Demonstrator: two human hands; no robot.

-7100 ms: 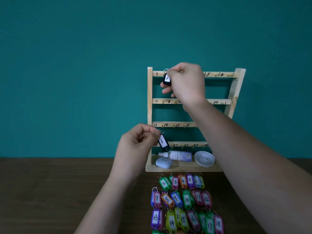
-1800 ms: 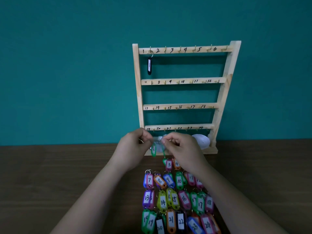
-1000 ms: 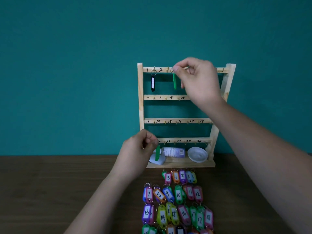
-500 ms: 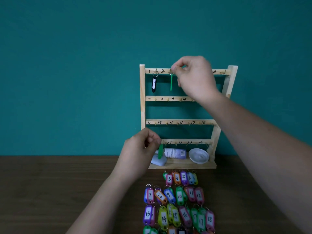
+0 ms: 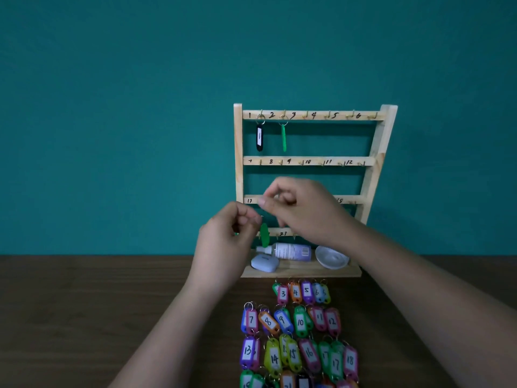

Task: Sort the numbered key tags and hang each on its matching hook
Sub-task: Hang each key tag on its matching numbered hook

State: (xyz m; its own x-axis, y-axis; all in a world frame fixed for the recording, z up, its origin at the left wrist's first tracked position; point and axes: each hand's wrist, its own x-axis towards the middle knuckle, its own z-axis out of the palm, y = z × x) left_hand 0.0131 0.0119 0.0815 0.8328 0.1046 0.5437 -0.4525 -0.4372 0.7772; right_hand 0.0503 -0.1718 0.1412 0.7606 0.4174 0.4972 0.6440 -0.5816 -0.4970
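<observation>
The wooden hook rack [image 5: 238, 175] stands against the wall with numbered rails. A black tag [image 5: 259, 138] hangs on hook 1 and a green tag [image 5: 284, 137] hangs edge-on on hook 2. My left hand [image 5: 223, 242] pinches the ring of another green tag [image 5: 263, 235], which dangles in front of the lowest rail. My right hand [image 5: 299, 211] is just right of it, before the third rail, fingers curled with nothing seen in them. Several coloured numbered tags [image 5: 300, 322] lie in rows on the table below the rack.
On the rack's base shelf [image 5: 355, 273] lie a small pale blue case [image 5: 264, 261], a bottle on its side [image 5: 291, 251] and a white dish [image 5: 331, 257]. The brown wooden table [image 5: 84, 303] runs to a teal wall.
My right hand let go of the green tag, now hanging on hook 2, and dropped down next to my left hand. The left hand still holds the other green tag.
</observation>
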